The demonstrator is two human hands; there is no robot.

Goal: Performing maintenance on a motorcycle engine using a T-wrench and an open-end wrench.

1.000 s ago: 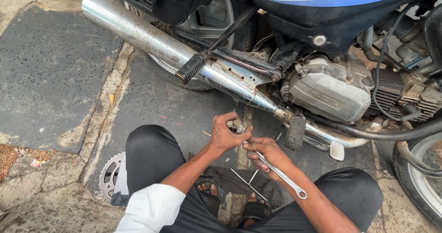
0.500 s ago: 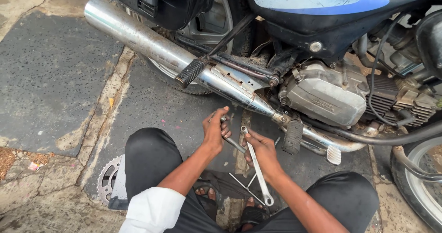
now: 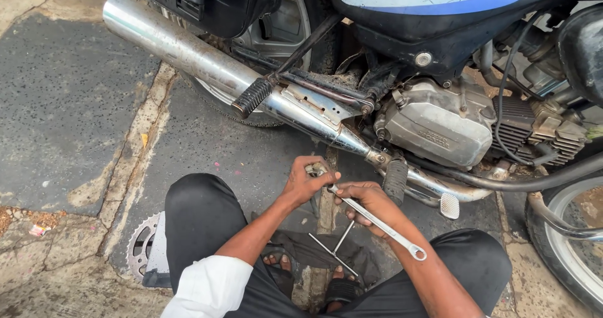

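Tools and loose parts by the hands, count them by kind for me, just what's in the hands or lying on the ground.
Ring spanner, in the right hand: 1
T-shaped socket wrench, on the dark cloth: 1
Toothed sprocket, on the pavement: 1
Small part under the left hand, too hidden to name: 1
Total: 4

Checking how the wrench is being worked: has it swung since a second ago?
Yes. The wrench in the right hand swung; its ring end now points away from the exhaust pipe, after pointing toward the person's feet.
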